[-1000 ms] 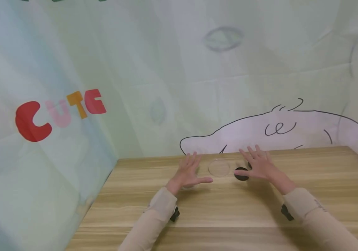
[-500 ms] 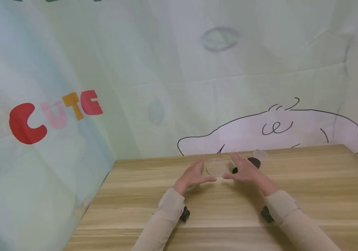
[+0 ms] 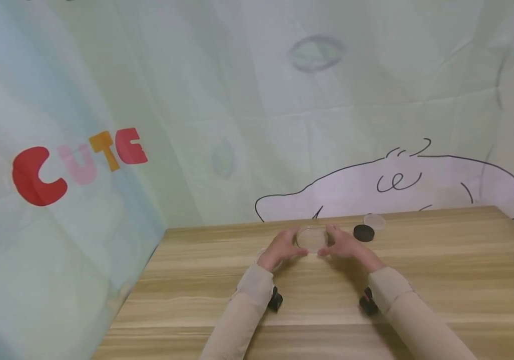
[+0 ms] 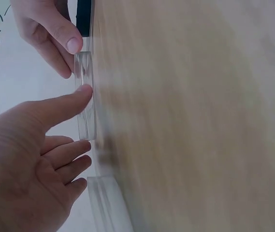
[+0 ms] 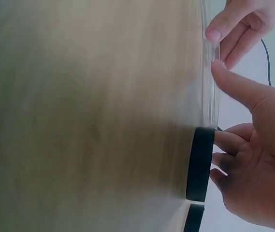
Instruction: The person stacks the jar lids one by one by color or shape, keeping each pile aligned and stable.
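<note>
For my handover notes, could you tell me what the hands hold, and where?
Both hands touch the clear round dish at its rim: left hand, right hand, thumbs on opposite sides.

both wrist views show the wooden table (image 4: 200, 121) smeared by blur. in the right wrist view a second black disc (image 5: 193, 218) is cut off by the bottom edge.

The word "CUTE" (image 3: 78, 162) stands in red, pink and orange letters on the backdrop cloth (image 3: 193, 100), far left of the left hand (image 3: 279, 248).
</note>
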Demonstrator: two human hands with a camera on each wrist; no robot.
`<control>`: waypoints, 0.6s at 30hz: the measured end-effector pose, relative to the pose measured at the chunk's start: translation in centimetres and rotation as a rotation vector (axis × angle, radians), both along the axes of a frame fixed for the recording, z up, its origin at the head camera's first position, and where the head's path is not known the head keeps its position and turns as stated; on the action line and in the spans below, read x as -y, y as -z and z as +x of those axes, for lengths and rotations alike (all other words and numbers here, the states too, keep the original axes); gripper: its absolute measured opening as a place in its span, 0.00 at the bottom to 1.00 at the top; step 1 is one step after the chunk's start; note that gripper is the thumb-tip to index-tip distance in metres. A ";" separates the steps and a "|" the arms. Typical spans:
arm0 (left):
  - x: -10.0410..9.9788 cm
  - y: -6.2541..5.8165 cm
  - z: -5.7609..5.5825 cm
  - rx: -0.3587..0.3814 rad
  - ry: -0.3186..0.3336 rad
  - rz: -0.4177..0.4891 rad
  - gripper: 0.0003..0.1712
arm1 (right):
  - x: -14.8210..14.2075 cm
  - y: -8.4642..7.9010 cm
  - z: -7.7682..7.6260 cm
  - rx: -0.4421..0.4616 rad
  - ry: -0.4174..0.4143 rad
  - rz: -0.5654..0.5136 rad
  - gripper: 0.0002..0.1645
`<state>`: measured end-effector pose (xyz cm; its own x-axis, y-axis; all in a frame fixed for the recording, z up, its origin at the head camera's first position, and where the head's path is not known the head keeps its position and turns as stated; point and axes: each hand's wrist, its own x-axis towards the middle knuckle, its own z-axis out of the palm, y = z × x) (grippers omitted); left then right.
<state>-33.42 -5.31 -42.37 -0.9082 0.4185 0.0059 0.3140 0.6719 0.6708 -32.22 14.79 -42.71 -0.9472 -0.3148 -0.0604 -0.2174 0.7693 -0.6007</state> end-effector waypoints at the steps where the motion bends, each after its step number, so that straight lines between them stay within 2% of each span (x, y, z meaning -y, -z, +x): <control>1: 0.0 0.0 -0.1 -0.001 -0.005 -0.007 0.43 | 0.1 0.0 -0.1 0.002 0.002 0.005 0.44; 5: 0.0 0.0 -0.7 -0.022 -0.023 -0.054 0.37 | 0.4 -0.1 -0.3 0.000 0.020 -0.001 0.43; 9: 0.3 -0.2 -0.7 -0.071 -0.022 -0.036 0.36 | -0.1 -0.4 -0.1 -0.041 0.017 -0.089 0.44; 14: 0.3 -1.1 0.1 -0.106 -0.033 0.086 0.37 | -1.8 -1.8 0.4 -0.022 -0.027 -0.246 0.49; 18: -0.5 -1.4 1.0 -0.093 -0.032 0.220 0.40 | -3.4 -2.6 0.9 -0.009 -0.055 -0.290 0.50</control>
<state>-32.46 -4.79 -40.95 -0.9123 0.3690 0.1779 0.3621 0.5232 0.7715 -31.36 18.16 -40.14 -0.9284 -0.3686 0.0478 -0.2601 0.5524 -0.7919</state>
